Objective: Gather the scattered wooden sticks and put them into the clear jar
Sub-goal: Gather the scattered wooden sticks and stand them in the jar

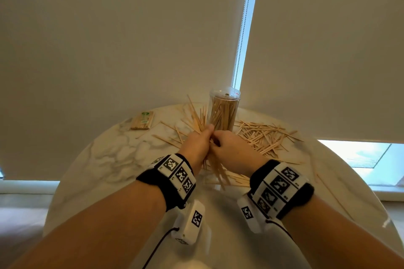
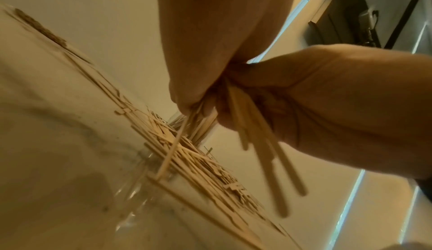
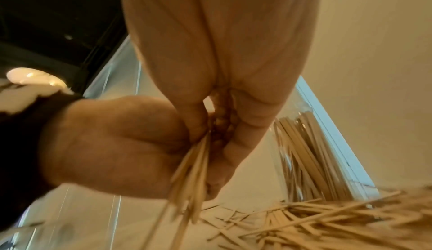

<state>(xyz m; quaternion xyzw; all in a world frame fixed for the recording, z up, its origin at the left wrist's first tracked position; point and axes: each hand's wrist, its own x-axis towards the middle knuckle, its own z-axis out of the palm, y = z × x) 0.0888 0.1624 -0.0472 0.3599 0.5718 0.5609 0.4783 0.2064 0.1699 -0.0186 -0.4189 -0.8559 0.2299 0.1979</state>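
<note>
- Round white tabletop [image 1: 91, 159]: marble-look, grey and beige veining, smooth, slight sheen.
- Tall clear cylindrical jar [image 1: 225, 96]: transparent plastic or glass, cannot tell which; glossy wall with reflections.
- Thin pale wooden sticks [image 1: 264, 137]: bare light wood, matt, unvarnished in appearance.
- Small clear packet of sticks [image 1: 142, 123]: glossy transparent film with a green printed label.
- Off-white roller blinds [image 1: 109, 39]: matt, cloth-like.
- Beaded blind chain [image 1: 242, 28]: small shiny beads.
- Black wrist straps [image 1: 148, 178]: matt fabric, carrying smooth white plastic blocks.

Pale tan wooden sticks [image 1: 263, 137] at two o'clock, clear jar [image 1: 223, 111] at twelve, white marble table [image 1: 105, 159] with grey veining, black-and-white checkered wristbands [image 1: 175, 172], cream blinds [image 1: 109, 28].
</note>
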